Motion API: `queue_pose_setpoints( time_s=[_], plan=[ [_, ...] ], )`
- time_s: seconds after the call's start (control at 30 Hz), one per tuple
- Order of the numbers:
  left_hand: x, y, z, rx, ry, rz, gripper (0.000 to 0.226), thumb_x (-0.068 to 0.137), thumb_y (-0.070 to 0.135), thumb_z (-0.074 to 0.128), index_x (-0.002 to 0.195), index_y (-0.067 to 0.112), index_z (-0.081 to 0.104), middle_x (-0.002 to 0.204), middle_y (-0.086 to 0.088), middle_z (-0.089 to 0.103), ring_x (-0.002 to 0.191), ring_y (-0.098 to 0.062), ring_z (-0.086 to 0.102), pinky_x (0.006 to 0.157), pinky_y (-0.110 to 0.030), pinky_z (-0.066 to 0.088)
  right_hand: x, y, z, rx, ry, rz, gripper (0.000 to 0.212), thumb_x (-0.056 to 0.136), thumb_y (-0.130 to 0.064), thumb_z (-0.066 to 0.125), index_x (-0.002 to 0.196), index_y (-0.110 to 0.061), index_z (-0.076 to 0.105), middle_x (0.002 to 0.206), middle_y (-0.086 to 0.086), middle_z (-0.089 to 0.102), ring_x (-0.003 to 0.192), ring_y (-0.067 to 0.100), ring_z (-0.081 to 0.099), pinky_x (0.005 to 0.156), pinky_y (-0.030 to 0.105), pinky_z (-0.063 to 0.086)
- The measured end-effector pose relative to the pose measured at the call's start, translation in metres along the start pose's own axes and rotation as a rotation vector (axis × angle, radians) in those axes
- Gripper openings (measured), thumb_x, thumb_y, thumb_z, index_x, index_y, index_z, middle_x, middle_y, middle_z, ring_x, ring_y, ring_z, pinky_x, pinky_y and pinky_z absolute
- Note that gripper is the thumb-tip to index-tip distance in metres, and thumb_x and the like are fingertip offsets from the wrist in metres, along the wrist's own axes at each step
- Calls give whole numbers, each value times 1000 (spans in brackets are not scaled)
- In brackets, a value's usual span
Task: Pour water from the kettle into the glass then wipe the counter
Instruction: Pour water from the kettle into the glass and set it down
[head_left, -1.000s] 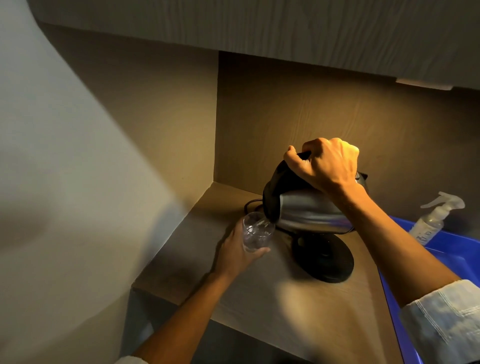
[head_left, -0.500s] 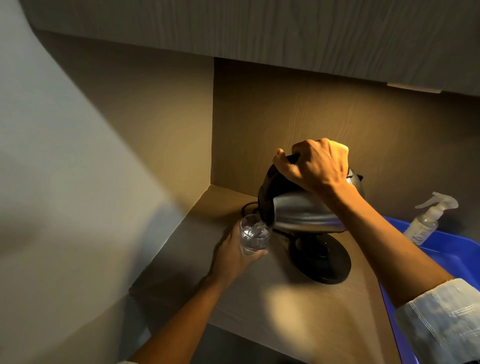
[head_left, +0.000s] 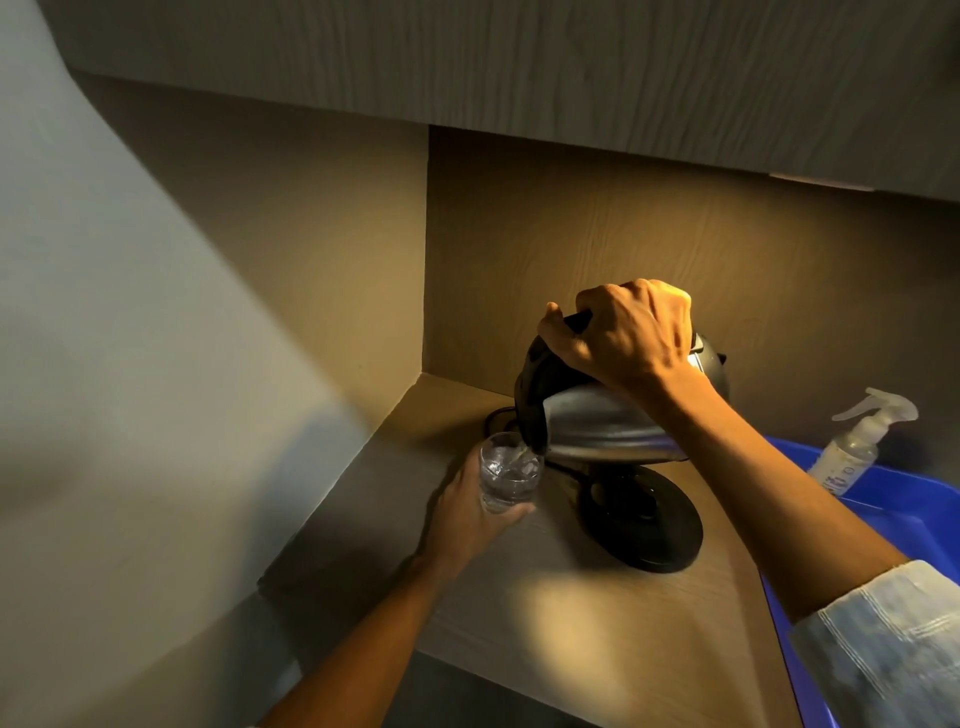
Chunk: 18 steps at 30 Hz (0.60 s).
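A steel kettle (head_left: 597, 426) with a black lid and handle is tipped to the left above its round black base (head_left: 644, 525). My right hand (head_left: 623, 338) grips the kettle's handle from above. Its spout sits over a clear glass (head_left: 506, 478) that holds water. My left hand (head_left: 462, 512) wraps around the glass from the left and holds it on or just above the wooden counter (head_left: 597, 623); I cannot tell which.
A blue tub (head_left: 883, 499) stands at the right edge of the counter with a clear spray bottle (head_left: 857, 447) in it. Walls close the alcove at the left and back, and a cabinet overhangs it. The kettle's cord (head_left: 493, 415) lies behind the glass.
Both hands, the kettle and the glass hold nearly the same pose. The water in the glass stands a little higher than before.
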<state>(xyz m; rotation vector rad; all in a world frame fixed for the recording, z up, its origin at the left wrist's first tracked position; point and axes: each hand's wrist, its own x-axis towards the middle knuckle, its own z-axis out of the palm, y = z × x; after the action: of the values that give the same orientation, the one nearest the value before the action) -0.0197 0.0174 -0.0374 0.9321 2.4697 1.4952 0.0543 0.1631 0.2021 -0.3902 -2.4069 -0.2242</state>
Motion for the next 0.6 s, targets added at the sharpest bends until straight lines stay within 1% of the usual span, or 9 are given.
queue_pose_setpoints(
  time_s=[0.07,0.1,0.2,0.27,0.3,0.37,0.47,0.53,0.6],
  plan=[
    [0,-1,0,-4,-11,6,101,52,63,81,139,35,36,132,7,61,121,-14,58,95,-33,51,-5,3,2,-11,97,-2,57,88,-54,48,48,-13,44,42,2,30,40,17,25,47,26,16],
    [0,-1,-1,-11,-13,4,102,53,62,82,139,34,37,133,6,61,122,-14,58,96,-33,51,-8,6,4,-8,133,11,60,87,-56,44,47,-12,45,41,2,32,39,19,29,47,25,15],
    [1,0,-1,-36,-21,-1,101,55,58,84,140,34,37,135,6,59,124,-14,56,98,-35,51,-17,19,12,22,171,147,61,83,-59,37,46,-11,45,41,3,38,42,24,42,47,24,17],
    [2,0,-1,-54,-39,-11,100,57,55,85,141,35,35,137,6,58,124,-14,56,98,-38,52,-26,32,20,82,186,271,60,81,-58,37,47,-10,46,43,6,43,48,30,51,49,27,24],
    [2,-1,0,-60,-49,-13,100,58,54,85,142,35,34,137,6,58,124,-15,57,97,-39,52,-31,40,23,122,189,326,58,81,-56,38,46,-10,43,44,7,43,50,31,52,50,28,27],
    [2,-2,1,-61,-52,-9,102,61,55,84,145,31,32,138,2,58,125,-16,56,98,-39,53,-41,55,26,227,187,464,56,81,-52,40,45,-9,39,43,7,40,47,28,47,49,30,31],
    [1,-3,2,-47,-31,-10,103,59,60,82,145,32,32,135,3,60,123,-14,56,98,-34,53,-57,83,34,349,221,742,55,78,-51,41,46,-6,36,46,6,30,43,26,36,49,32,33],
    [1,-3,2,-40,-16,-14,104,56,64,80,144,33,33,133,4,61,122,-14,57,97,-33,53,-71,102,40,441,244,915,55,77,-53,40,47,-7,41,46,5,33,46,26,37,49,32,33],
    [2,-4,2,-44,-10,-18,107,54,67,78,144,32,34,136,3,59,124,-14,55,100,-33,51,-85,115,46,608,296,1051,50,74,-55,41,49,-12,50,49,4,43,52,26,42,50,35,33]
  ],
)
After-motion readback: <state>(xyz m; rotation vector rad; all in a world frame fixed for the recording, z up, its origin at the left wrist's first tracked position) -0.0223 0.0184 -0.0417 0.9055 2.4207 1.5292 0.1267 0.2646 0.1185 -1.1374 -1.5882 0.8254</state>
